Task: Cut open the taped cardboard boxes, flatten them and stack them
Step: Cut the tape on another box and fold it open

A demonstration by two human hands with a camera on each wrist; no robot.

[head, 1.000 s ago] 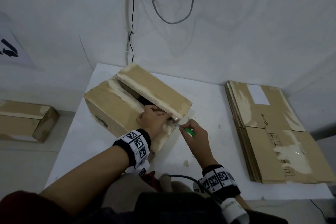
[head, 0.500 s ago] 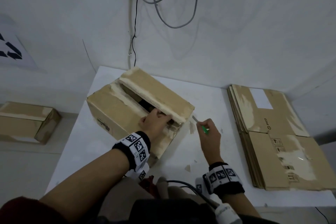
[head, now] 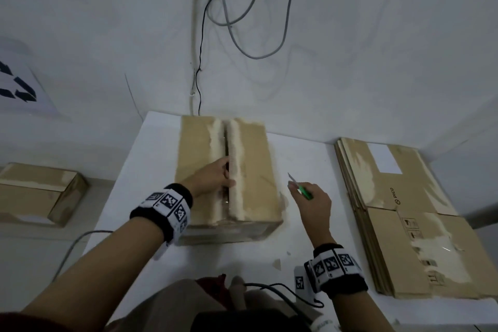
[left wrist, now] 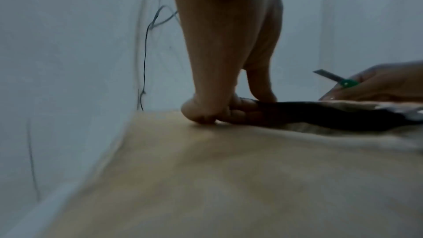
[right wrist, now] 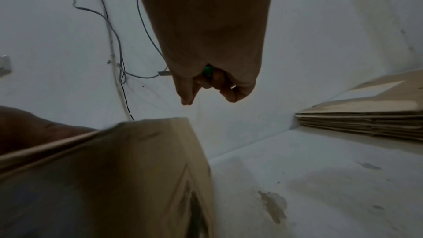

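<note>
Rotated square since earlier, brown cardboard box (head: 250, 170), left hand (head: 213, 179) hooked in its seam, right hand (head: 314, 205) at three o'clock pinching green-handled box cutter (head: 300, 187).

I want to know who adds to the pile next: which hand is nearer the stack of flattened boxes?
Right. The right hand, holding the cutter, hovers between the open box and the stack; the left hand grips the box's flap.

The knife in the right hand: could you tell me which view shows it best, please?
The left wrist view: the knife shows blade and green handle in profile. The head view shows it smaller; the right wrist view shows only a green bit inside the right hand.
</note>
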